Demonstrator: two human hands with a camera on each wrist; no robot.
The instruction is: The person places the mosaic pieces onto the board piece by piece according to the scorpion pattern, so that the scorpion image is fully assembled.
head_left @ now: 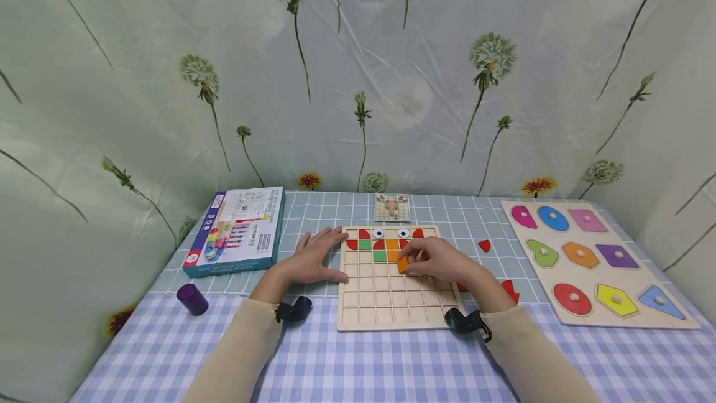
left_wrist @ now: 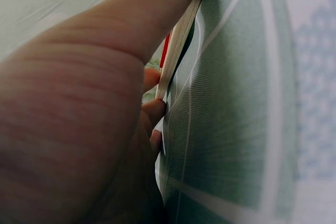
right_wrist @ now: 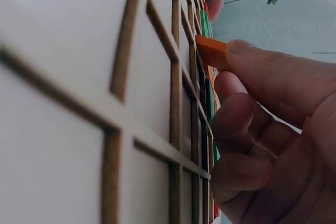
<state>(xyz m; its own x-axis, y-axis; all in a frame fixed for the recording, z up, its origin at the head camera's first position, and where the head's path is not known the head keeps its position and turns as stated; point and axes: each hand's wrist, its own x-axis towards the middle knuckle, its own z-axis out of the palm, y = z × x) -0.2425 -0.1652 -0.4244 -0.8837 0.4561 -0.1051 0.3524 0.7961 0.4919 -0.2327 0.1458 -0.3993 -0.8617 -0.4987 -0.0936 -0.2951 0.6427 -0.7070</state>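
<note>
A wooden grid board (head_left: pixel 363 316) lies on the table, with red, green and orange tiles and two eye tiles in its upper cells. Between thumb and fingers my right hand (head_left: pixel 439 259) pinches an orange square tile (head_left: pixel 403 265). In the right wrist view, that tile is tilted, one edge close over the grid. My left hand (head_left: pixel 313 260) rests at the board's left edge, fingers loosely spread, with thumb and fingertips against the side. The left wrist view shows the thumb along the board's edge. My right hand hides some tiles on the right side.
Behind the board is a small pattern card (head_left: pixel 391 208). Loose red pieces (head_left: pixel 510 288) lie to its right, near a knobbed shape puzzle (head_left: pixel 539 291). At left are a boxed game (head_left: pixel 237 254) and a purple cylinder (head_left: pixel 192 299). A patterned curtain (head_left: pixel 335 142) hangs behind the table.
</note>
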